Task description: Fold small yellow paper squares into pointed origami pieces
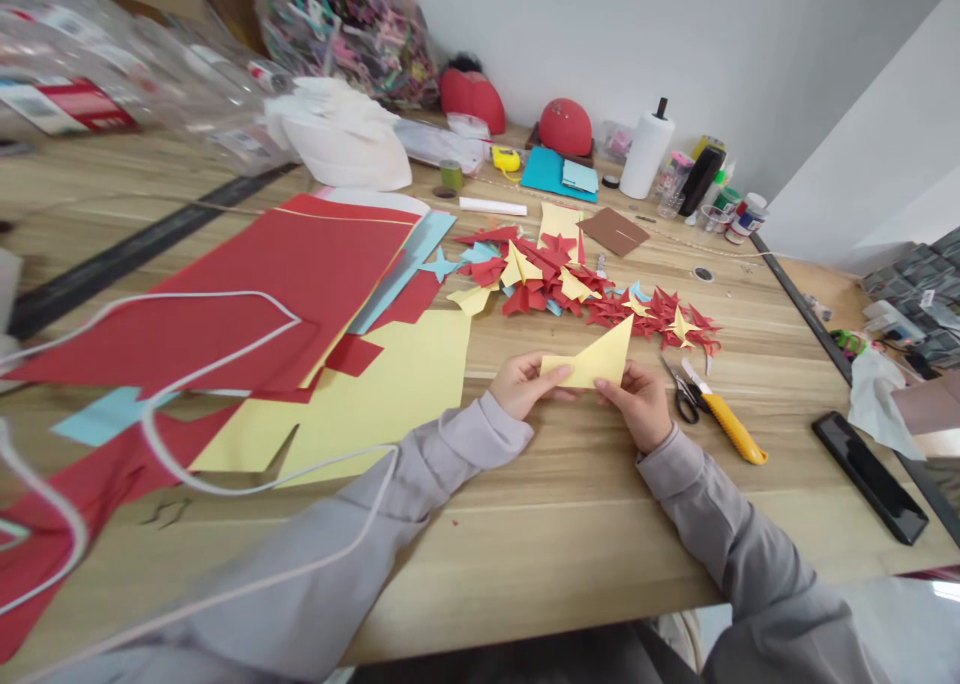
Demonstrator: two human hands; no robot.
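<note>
Over open tabletop (570, 524) behind its front edge (540, 629), left hand (521, 384) and right hand (640, 404) pinch yellow paper (592, 364).

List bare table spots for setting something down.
Bare wood on the table: front, between left sleeve and right sleeve, barring a tiny red scrap; right, between yellow knife and black phone. Crowded: left, with paper sheets and white cable; centre, beyond the held yellow paper, with folded pieces; back left, with plastic bottles and stuffed bag.
</note>
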